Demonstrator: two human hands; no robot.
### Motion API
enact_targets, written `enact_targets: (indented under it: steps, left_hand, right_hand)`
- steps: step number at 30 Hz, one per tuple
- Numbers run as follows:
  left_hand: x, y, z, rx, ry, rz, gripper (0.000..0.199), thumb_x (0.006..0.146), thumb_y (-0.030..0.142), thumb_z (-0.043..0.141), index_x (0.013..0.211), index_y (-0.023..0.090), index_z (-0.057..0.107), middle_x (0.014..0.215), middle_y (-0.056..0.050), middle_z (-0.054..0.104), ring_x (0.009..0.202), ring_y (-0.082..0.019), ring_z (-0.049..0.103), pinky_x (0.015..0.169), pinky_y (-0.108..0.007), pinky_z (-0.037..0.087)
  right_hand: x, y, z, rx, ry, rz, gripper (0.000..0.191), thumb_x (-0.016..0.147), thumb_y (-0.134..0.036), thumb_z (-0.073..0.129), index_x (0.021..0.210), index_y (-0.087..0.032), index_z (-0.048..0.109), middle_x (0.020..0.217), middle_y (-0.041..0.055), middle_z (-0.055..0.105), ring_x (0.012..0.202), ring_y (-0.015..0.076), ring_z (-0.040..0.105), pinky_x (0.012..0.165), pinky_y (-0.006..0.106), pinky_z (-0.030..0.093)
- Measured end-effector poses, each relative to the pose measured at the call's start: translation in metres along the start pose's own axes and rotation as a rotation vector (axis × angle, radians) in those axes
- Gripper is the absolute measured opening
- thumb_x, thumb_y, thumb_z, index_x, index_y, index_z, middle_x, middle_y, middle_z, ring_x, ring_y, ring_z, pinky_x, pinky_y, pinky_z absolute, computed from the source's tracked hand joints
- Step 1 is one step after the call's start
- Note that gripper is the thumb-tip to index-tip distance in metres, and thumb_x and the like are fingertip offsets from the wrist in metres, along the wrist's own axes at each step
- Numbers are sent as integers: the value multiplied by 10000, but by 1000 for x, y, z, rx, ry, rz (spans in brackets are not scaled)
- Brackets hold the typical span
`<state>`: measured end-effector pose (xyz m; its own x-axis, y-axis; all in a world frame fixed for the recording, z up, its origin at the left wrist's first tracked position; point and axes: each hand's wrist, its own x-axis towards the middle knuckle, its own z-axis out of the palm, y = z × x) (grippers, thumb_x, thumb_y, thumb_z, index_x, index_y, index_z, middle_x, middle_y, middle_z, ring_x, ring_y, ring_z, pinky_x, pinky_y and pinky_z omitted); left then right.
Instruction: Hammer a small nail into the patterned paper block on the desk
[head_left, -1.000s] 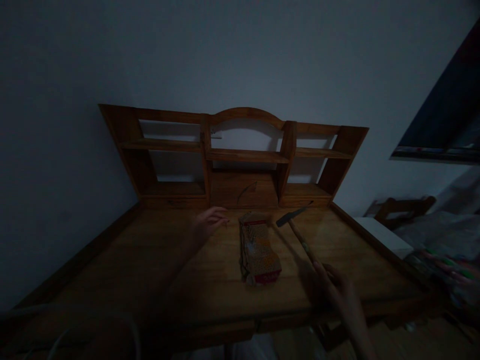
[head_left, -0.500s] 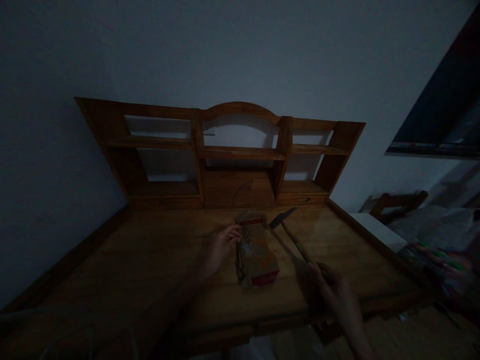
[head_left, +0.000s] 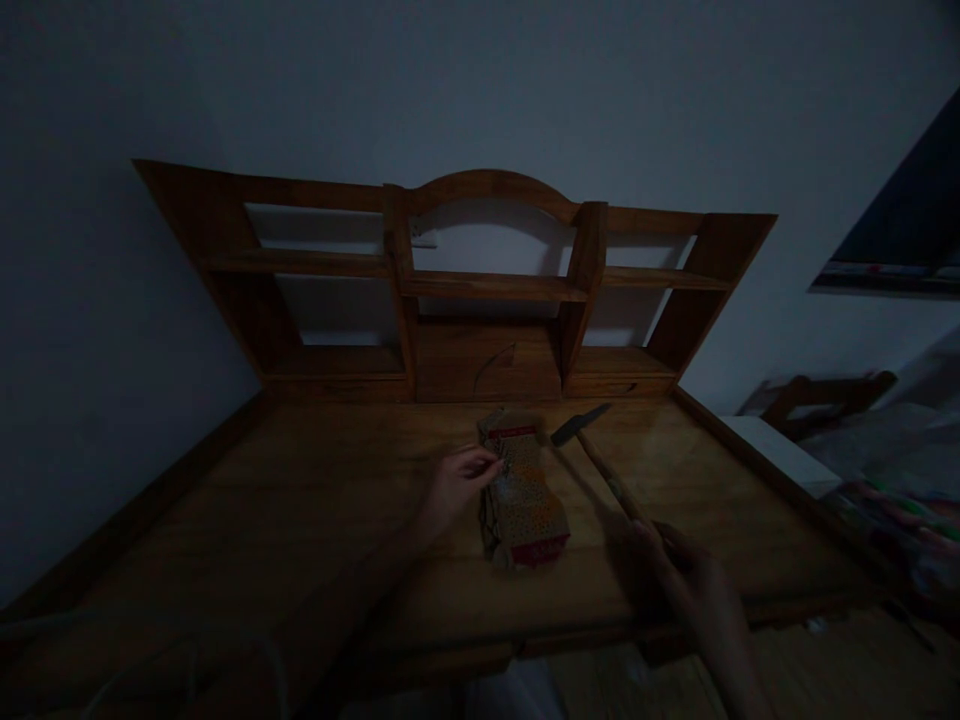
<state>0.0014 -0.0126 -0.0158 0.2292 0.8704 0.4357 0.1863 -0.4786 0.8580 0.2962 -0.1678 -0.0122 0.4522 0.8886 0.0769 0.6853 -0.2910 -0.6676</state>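
A flattened, torn cardboard box (head_left: pixel 529 500) with red ends and an orange dotted pattern lies on the wooden desk (head_left: pixel 337 500). At its left side my left hand (head_left: pixel 461 482) has its fingertips pinched together over the cardboard; what they hold, if anything, is too small and dark to name. My right hand (head_left: pixel 686 565) is closed round the wooden handle of a hammer (head_left: pixel 611 482). The hammer's dark metal head is raised just right of the box's far end, apart from it.
A wooden shelf unit (head_left: pixel 491 288) stands along the desk's back edge against the wall. To the right are a white surface (head_left: pixel 780 452), a wooden chair back (head_left: pixel 829 392) and a heap of plastic-covered things (head_left: pixel 892 500). Raised side edges border the desk.
The view has shifted slightly. My left hand has moved right onto the box's edge, and its fingers are drawn closer together. The hammer remains raised in my right hand.
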Motion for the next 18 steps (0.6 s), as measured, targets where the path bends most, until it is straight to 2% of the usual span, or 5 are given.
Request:
enact_targets:
  steps: [2, 7, 13, 18]
  left_hand:
    - [-1, 0, 3, 22, -5, 47, 219, 807, 384, 628, 783, 178, 701, 812, -38, 667, 735, -135, 646, 631, -211, 543]
    - [-4, -10, 8, 39, -56, -12, 232, 815, 390, 617, 810, 177, 709, 787, -30, 684, 696, -137, 649, 620, -225, 552]
    - [-4, -7, 3, 208, -84, 139, 157, 826, 326, 625, 819, 219, 739, 821, -21, 702, 731, -135, 646, 641, -227, 509]
    - [-4, -5, 2, 219, -124, 154, 163, 835, 331, 619, 847, 223, 741, 833, -19, 704, 749, -137, 646, 660, -230, 492]
  right_hand:
    - [-2, -1, 0, 5, 5, -16, 508, 811, -632, 474, 1060, -247, 693, 925, 68, 738, 899, 298, 675, 706, 320, 507]
    - [-7, -6, -2, 0, 17, -43, 498, 832, -605, 463, 1082, -239, 689, 917, 79, 738, 887, 297, 678, 704, 327, 512]
    - [0, -1, -1, -28, -7, -11, 518, 806, -641, 477, 1056, -243, 695, 886, 82, 740, 887, 313, 676, 699, 337, 511]
    - [2, 3, 0, -12, -10, -19, 528, 795, -658, 483, 1058, -250, 693, 903, 73, 740, 905, 306, 674, 731, 333, 504]
